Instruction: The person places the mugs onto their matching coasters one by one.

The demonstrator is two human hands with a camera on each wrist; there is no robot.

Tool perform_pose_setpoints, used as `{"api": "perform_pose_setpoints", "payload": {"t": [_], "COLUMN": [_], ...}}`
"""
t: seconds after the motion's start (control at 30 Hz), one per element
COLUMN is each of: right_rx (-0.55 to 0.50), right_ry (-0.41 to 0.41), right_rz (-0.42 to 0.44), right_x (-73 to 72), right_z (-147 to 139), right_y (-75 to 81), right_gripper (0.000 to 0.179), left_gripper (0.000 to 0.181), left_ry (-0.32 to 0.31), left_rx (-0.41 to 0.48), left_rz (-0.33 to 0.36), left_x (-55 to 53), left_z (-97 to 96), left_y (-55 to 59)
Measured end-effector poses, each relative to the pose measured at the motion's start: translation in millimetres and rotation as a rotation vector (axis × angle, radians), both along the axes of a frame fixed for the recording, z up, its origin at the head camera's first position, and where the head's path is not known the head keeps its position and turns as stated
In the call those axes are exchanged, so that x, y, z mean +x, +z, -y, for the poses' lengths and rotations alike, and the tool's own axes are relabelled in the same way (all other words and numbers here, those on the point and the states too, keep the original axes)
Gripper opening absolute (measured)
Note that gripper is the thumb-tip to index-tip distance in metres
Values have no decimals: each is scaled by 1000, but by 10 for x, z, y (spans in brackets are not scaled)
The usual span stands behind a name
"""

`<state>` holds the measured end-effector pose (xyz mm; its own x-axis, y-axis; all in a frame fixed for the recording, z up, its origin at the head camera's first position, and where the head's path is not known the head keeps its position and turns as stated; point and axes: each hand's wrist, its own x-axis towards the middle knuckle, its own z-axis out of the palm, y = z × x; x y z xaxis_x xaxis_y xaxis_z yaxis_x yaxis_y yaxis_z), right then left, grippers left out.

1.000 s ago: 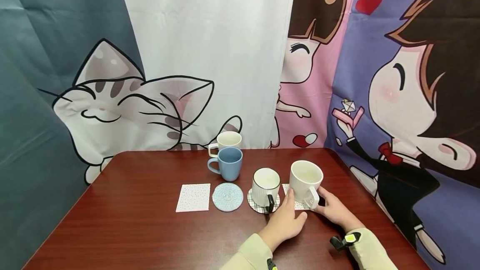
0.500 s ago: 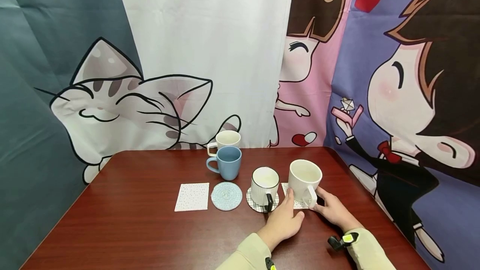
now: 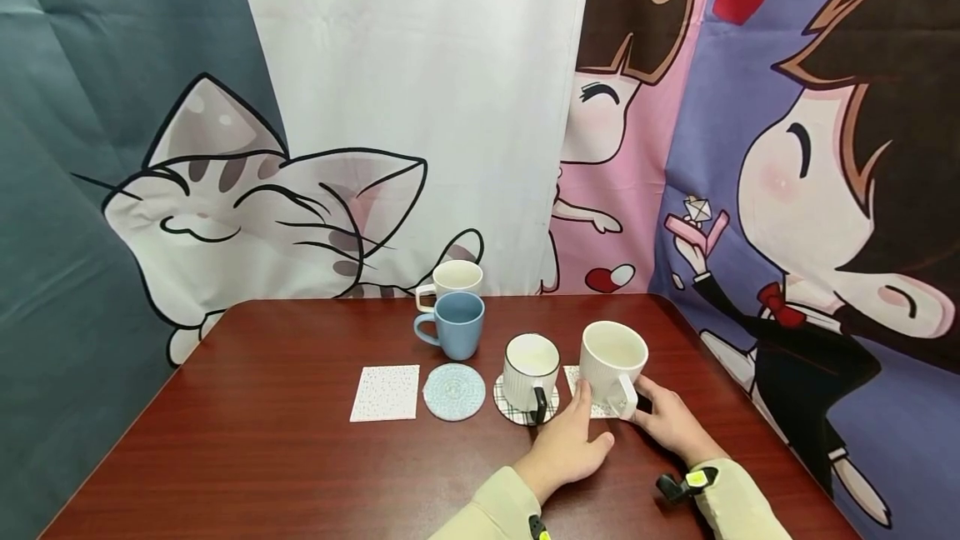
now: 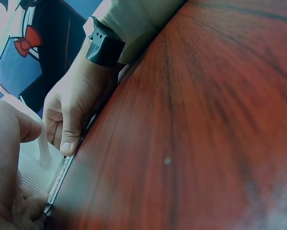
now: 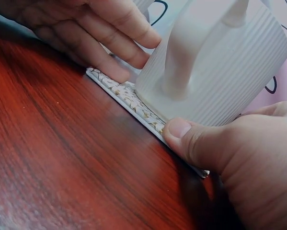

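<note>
Grips: left grip (image 3: 567, 444) at 7 o'clock and right grip (image 3: 672, 425) at 4 o'clock of the ribbed white mug (image 3: 602, 361); 12 points away from the person.
Surface: reddish-brown surface (image 3: 247, 440) with dark wood grain and a slight shine, its far edge against a printed cloth backdrop (image 3: 420, 98).
Backdrop: smiling cartoon cat (image 3: 202, 207) toward 10 o'clock, cartoon figures and a red heart (image 3: 741, 2) toward 1 and 2.
Ribbed white mug: upright on a floral coaster (image 5: 129, 98), handle toward 5 o'clock.
Black-rimmed mug (image 3: 519, 382): at its 9 o'clock, on a round checked coaster (image 3: 506, 415).
Blue mug (image 3: 459, 330): toward 10 o'clock, a cream mug (image 3: 461, 280) behind it at 12.
Round blue coaster (image 3: 454, 392): at the blue mug's 6 o'clock; speckled square coaster (image 3: 386, 394) at 9 o'clock from that.
Left fingers: extended, thumb well apart, tips at the mug wall and coaster, clamped on nothing.
Right fingers: thumb on the coaster's near edge beside the mug's foot, others at the mug's 3 o'clock side, tips hidden; cannot tell whether clamped.
Forearms: pale sleeves (image 3: 738, 500), left reaching toward 1 o'clock, right toward 11.
</note>
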<state>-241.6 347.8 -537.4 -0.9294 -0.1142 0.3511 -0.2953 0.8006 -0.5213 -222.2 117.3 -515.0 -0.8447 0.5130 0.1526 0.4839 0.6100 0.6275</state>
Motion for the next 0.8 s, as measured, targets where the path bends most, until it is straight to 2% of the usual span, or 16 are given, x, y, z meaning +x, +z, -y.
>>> {"api": "perform_pose_setpoints", "payload": {"t": [0.27,0.53,0.8], "right_rx": [6,6,20], "right_ry": [-14,-3,8], "right_rz": [-5,-18,-22], "right_x": [2,38,24], "right_z": [-6,-13,2], "right_y": [-3,-8,0], "right_gripper": [58,54,55], "left_gripper": [83,85,85], "left_ry": [-13,-33,-39], "left_rx": [-11,5,4], "left_rz": [-6,22,-3], "left_x": [-6,34,2], "left_z": [-7,-5,22], "left_y": [-4,-1,-27]}}
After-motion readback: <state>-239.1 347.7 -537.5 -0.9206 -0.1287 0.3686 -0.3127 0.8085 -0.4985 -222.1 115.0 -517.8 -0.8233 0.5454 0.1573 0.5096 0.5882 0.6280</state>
